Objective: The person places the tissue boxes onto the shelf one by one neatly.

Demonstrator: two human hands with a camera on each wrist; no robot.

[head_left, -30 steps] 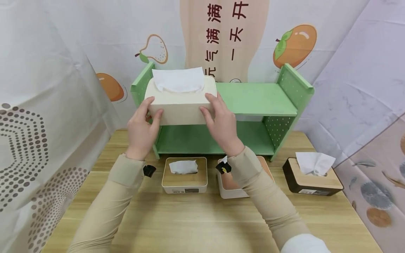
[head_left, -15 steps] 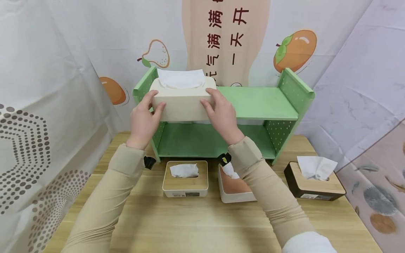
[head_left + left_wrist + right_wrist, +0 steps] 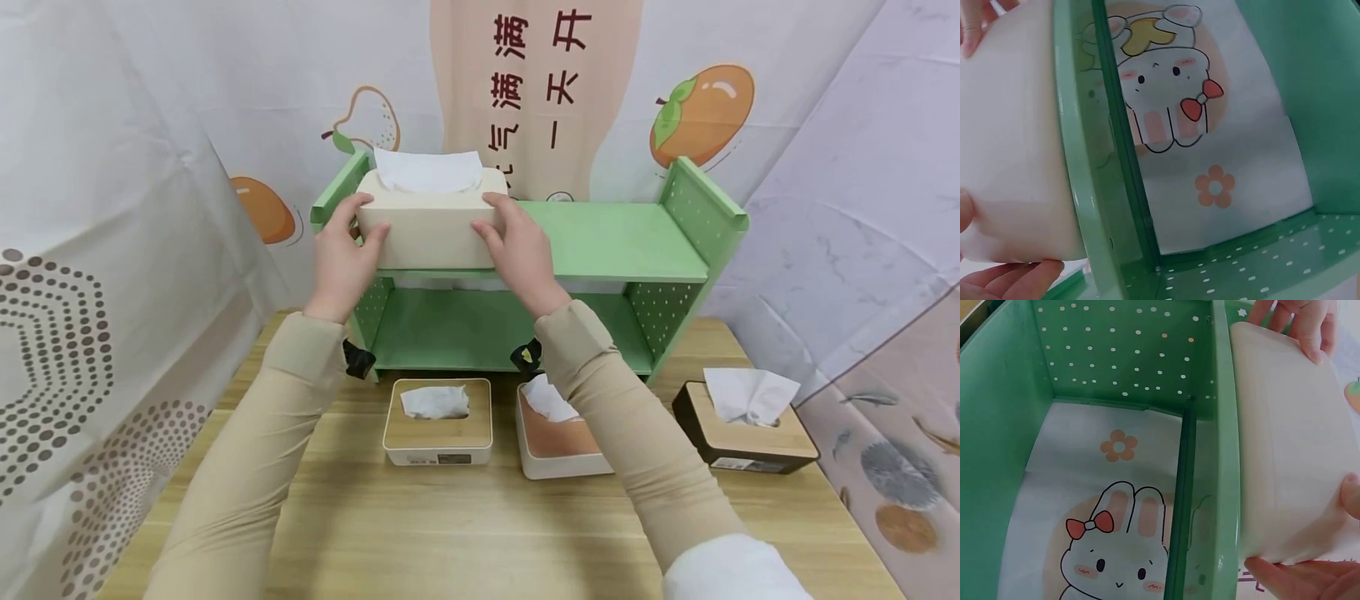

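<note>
Both hands hold a cream tissue box (image 3: pixel 431 237) with a white tissue sticking out of its top. My left hand (image 3: pixel 341 265) grips its left end, thumb on the front face; my right hand (image 3: pixel 527 260) grips the right end the same way. The box sits at the left part of the upper board of a green two-tier shelf (image 3: pixel 615 242), its lower edge right at the board's front edge. In the left wrist view, the smooth box side (image 3: pixel 1013 137) lies along the board's edge. From the right wrist, the box (image 3: pixel 1291 444) shows fingers at both ends.
In front of the shelf stand a white tissue box with a wooden lid (image 3: pixel 438 429) and a white box with a brown top (image 3: pixel 558 442), partly behind the right sleeve. A black tissue box with a wooden top (image 3: pixel 742 429) stands at the right on the wooden table (image 3: pixel 450 533).
Both hands have carried the cream tissue box back toward the shelf, and its lower edge has come to the upper board's front edge. The other boxes have stayed put.
</note>
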